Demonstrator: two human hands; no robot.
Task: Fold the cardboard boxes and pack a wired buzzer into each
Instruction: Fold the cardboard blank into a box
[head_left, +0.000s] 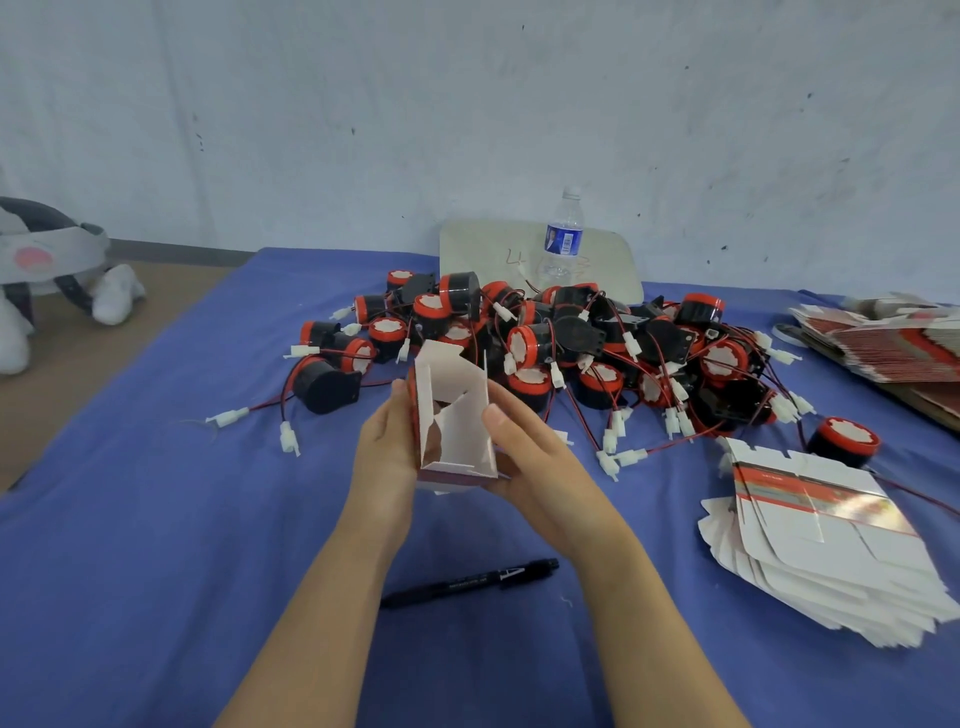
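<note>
Cardboard box (457, 426), centre frame, as I view it: left hand (387, 452) and right hand (543, 465) clamp it, fingers (500, 417) curled on its side walls.

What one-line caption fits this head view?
Left hand and right hand hold a half-folded box over a blue cloth; buzzer pile behind, flat boxes at right, pen in front.

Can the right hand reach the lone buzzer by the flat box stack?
Probably, once freed: the right hand grips the half-folded box, but only loose wires lie between it and the lone buzzer.
</note>
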